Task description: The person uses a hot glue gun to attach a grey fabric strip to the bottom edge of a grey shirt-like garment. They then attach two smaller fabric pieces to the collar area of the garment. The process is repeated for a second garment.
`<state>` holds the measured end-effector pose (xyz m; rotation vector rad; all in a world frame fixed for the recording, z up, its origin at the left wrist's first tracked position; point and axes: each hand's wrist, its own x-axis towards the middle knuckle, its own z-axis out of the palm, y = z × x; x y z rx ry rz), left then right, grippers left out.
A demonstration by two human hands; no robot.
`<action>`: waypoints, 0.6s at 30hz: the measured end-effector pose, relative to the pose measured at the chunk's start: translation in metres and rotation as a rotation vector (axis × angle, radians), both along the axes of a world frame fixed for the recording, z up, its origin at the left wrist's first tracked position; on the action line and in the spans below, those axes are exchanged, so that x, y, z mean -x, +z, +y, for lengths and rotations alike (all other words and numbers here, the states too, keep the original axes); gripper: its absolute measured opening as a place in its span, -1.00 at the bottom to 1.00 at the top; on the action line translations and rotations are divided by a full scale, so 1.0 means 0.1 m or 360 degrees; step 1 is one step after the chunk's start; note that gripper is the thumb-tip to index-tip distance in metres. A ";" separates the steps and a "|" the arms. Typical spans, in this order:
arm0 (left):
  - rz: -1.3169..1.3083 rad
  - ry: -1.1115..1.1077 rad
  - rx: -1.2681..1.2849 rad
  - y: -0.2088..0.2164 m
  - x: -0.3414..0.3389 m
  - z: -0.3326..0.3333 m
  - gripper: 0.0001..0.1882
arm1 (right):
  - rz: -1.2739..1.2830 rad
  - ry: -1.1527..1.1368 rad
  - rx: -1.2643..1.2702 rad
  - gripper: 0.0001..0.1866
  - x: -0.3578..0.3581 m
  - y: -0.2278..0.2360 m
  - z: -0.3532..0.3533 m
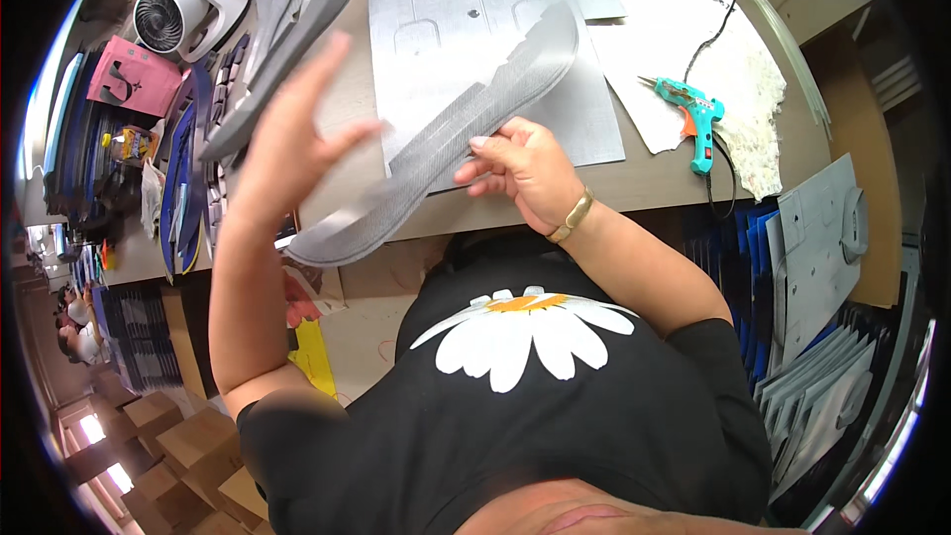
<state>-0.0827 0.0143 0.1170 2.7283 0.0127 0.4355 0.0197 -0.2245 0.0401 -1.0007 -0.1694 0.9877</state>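
Note:
Between the thumb and fingers of my right hand [525,168] is a long curved grey strip [446,144]. It looks fabric-covered, with rounded ends and a notched lighter flap along its inner edge. The strip slants in the air above the table's near edge, its lower end toward my left forearm. My left hand [297,124] is raised and somewhat blurred, thumb and fingers apart, holding nothing. Beside it lie similar grey curved strips [297,50], the closest partly behind the fingers. Flat grey panels [421,20] with small dark fittings lie beyond the held strip.
A teal hot glue gun [698,119] with a black cord rests on a white, glue-crusted sheet [758,69] at right. A white fan [178,10], a pink pouch [129,79] and blue strips [181,178] are at left. Stacked grey panels [817,248] stand at right; cardboard boxes [203,436] lower left.

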 end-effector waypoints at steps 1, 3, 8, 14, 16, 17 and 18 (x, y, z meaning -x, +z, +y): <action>0.0233 -0.0017 0.0169 -0.07 0.04 -0.24 -0.08 | -0.0026 -0.0014 -0.0001 -0.77 -0.01 -0.04 -0.01; 0.0511 0.0005 0.0358 -0.20 0.02 -0.64 -0.08 | -0.0042 0.0037 -0.0057 -0.77 -0.01 -0.07 -0.06; 0.0218 0.0037 0.0250 -0.59 0.07 -0.85 -0.11 | -0.0608 0.0407 0.0506 -0.72 -0.08 0.10 -0.44; 0.0438 -0.0233 0.0321 -0.42 0.11 -0.92 -0.42 | -0.3091 0.0199 0.0773 -0.18 -0.41 0.70 -0.84; 0.0343 -0.0307 0.0371 -0.49 0.08 -0.97 -0.56 | -0.3115 0.0703 0.0955 -0.16 -0.57 0.50 -0.92; 0.0322 -0.0314 0.0361 -0.53 0.07 -0.99 -0.57 | -0.3138 0.0690 0.0928 -0.20 -0.53 0.44 -0.94; 0.0303 -0.0295 0.0344 -0.56 0.07 -1.00 -0.58 | -0.3167 0.0683 0.0869 -0.25 -0.49 0.37 -0.91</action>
